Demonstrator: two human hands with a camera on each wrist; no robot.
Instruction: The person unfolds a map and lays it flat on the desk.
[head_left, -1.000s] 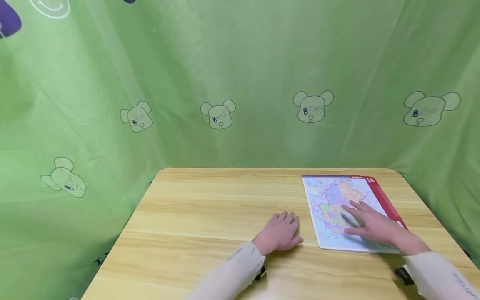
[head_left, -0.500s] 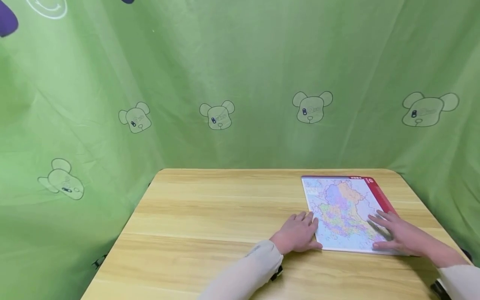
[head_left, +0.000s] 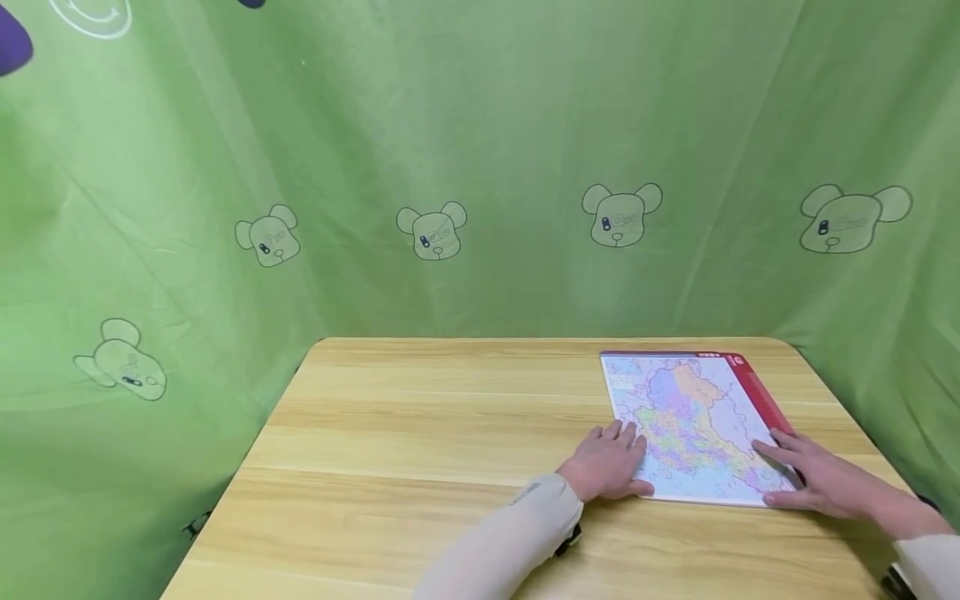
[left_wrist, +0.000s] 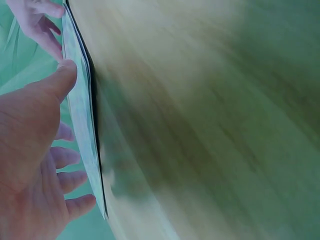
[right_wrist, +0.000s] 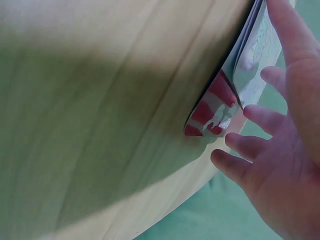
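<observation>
- Nearest: cream sleeves at the bottom of the head view, both forearms reaching in over the wooden table (head_left: 420, 417).
- Left hand (head_left: 607, 462) lies flat, fingers straight and relaxed, fingertips at the near-left corner of the map board (head_left: 686, 421); nothing clamped. Left wrist view shows its thumb against the board's edge (left_wrist: 82, 125).
- Right hand (head_left: 813, 479) also flat, fingers spread, resting on the board's near-right corner by the red border strip (head_left: 757, 392); no pinch visible. Right wrist view: fingers (right_wrist: 250, 150) apart beside the red corner (right_wrist: 212, 112).
- Map board sits flat on the table's right side, near edge between the two hands.
- Change: a second ago the left hand lay on bare wood well left of the board, and the right hand covered the middle of the map. Now each has slid to a near corner, left rightward, right toward the person.
- Judgement: hands look set to bracket the board's near edge, likely for lifting or sliding it; no lift yet.
- Board itself looks unmoved versus the earlier frames.
- Far: green curtain (head_left: 480, 150) with bear prints, unchanged.
</observation>
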